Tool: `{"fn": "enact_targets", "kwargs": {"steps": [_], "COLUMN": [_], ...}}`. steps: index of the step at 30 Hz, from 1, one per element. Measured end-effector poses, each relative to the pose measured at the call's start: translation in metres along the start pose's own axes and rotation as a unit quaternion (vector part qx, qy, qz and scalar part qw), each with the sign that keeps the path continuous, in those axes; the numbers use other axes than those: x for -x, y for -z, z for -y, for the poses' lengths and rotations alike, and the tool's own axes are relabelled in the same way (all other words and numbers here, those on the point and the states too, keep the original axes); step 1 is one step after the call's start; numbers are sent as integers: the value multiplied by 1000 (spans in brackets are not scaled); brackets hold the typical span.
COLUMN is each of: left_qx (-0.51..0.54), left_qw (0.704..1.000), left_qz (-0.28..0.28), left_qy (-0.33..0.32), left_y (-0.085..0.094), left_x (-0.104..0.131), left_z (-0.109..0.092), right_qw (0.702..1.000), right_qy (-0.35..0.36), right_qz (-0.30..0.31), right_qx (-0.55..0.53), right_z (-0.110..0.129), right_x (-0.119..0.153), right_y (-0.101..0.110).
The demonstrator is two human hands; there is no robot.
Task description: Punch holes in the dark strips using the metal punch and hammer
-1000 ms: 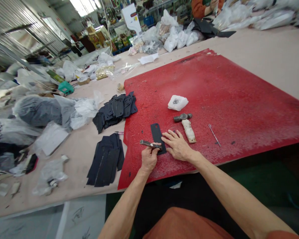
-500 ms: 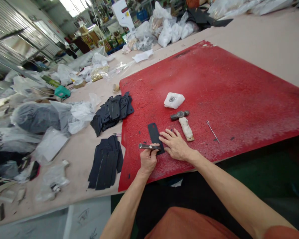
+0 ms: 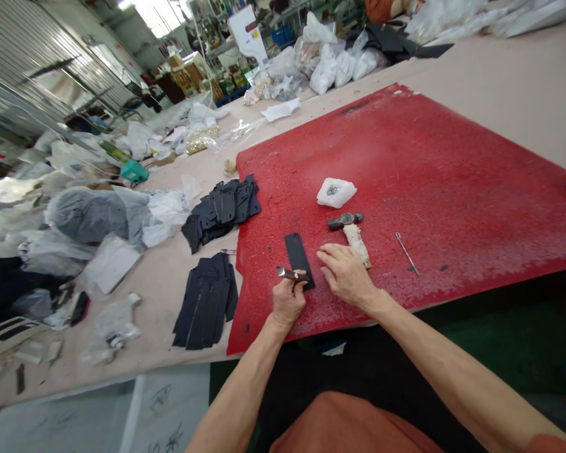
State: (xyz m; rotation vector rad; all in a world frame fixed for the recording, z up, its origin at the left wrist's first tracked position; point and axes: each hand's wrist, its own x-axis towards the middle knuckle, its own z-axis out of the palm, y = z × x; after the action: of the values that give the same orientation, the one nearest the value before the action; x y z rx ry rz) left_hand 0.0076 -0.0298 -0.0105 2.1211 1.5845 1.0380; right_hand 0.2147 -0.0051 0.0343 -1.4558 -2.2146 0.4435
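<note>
My left hand (image 3: 288, 301) is closed on a metal punch (image 3: 292, 275), whose end is set on the lower part of a flat black strip (image 3: 298, 257). The strip lies on the red mat and has a small hole near its far end. My right hand (image 3: 346, 270) is open, a little to the right of the strip, with its fingers slightly bent and nothing in them. Just beyond that hand lies a hammer (image 3: 345, 220) with a white-wrapped handle, partly hidden by the hand. Behind the hammer sits a white block (image 3: 336, 192) with small metal bits on it.
A thin metal rod with a looped end (image 3: 407, 253) lies right of the hammer. Left of the red mat (image 3: 434, 163) are a pile of black cut pieces (image 3: 224, 204) and a stack of black strips (image 3: 204, 305). Plastic bags (image 3: 94, 214) crowd the table's left side.
My right hand has lifted off the black strip and moved right, towards the hammer handle. My left hand stays at the strip with the punch. The camera view has shifted slightly.
</note>
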Motion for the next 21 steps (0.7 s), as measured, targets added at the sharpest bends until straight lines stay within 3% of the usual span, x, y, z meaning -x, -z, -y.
{"fn": "enact_targets", "kwargs": {"steps": [3, 5, 7, 10, 13, 17, 19, 21], "left_qx": [9, 12, 13, 15, 26, 32, 31, 25], "left_qw": [1000, 1000, 1000, 1000, 999, 999, 999, 1000], "left_qz": [2, 3, 9, 18, 16, 5, 4, 5], "left_qy": [5, 6, 9, 16, 23, 21, 17, 17], "left_y": [-1, -1, -2, -2, -1, -1, -1, -1], "left_x": [0, 0, 0, 1, 2, 2, 2, 1], "left_z": [-2, -3, -3, -4, -5, -7, -8, -9], "right_qw": [981, 964, 944, 885, 857, 833, 832, 852], "right_qy": [-162, -245, -327, -419, -420, -396, -376, -314], "right_qz": [-85, -74, -40, 1, 27, 35, 27, 0], "right_qx": [65, 70, -22, -203, -297, -385, -407, -418], "right_z": [-16, -32, -48, -60, -52, -25, -3, 25], "right_x": [2, -3, -15, -35, -41, -22, -9, 1], "right_y": [18, 23, 23, 23, 26, 41, 61, 91]}}
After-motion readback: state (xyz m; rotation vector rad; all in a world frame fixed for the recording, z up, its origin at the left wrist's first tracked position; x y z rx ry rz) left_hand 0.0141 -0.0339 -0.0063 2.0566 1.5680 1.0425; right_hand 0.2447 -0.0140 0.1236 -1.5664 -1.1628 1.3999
